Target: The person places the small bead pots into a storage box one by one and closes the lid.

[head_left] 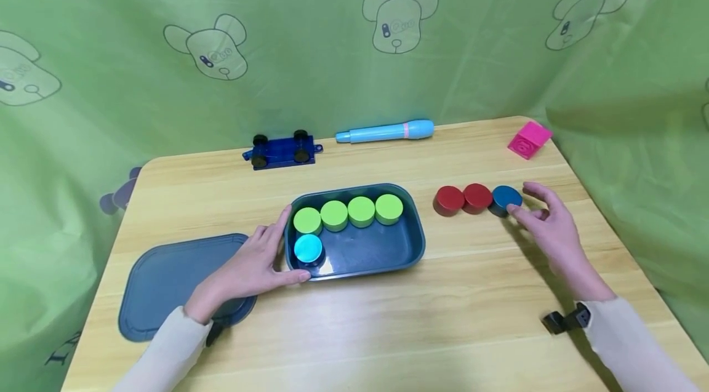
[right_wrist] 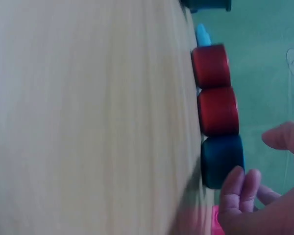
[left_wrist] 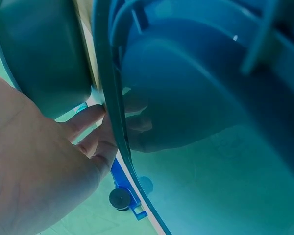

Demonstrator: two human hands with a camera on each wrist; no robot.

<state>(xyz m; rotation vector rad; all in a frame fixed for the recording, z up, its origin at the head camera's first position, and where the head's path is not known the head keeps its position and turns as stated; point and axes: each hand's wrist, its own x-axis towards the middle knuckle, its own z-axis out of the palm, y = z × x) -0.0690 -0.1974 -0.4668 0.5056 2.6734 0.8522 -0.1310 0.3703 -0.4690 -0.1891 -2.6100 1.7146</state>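
My left hand (head_left: pixel 252 266) rests at the left end of a dark blue tray (head_left: pixel 365 272), its thumb at the near corner and its forefinger along the left rim. Inside the tray stand a row of several light green discs (head_left: pixel 334 215) and one blue disc (head_left: pixel 308 248) with a bright top. Over on the right, my right hand (head_left: pixel 548 229) is spread beside another blue disc (head_left: pixel 505 200). Fingertips overlap that disc's side in the right wrist view, with another digit held apart. Two red discs (right_wrist: pixel 218 111) adjoin it in a line.
A flat dark blue lid (head_left: pixel 166 281) lies left of the tray, partly under my left forearm. Along the back are a blue wheeled toy base (head_left: pixel 284 152), a light blue pen (head_left: pixel 384 132) and a pink block (head_left: pixel 530 140). A green curtain (head_left: pixel 310 41) hangs behind the table.
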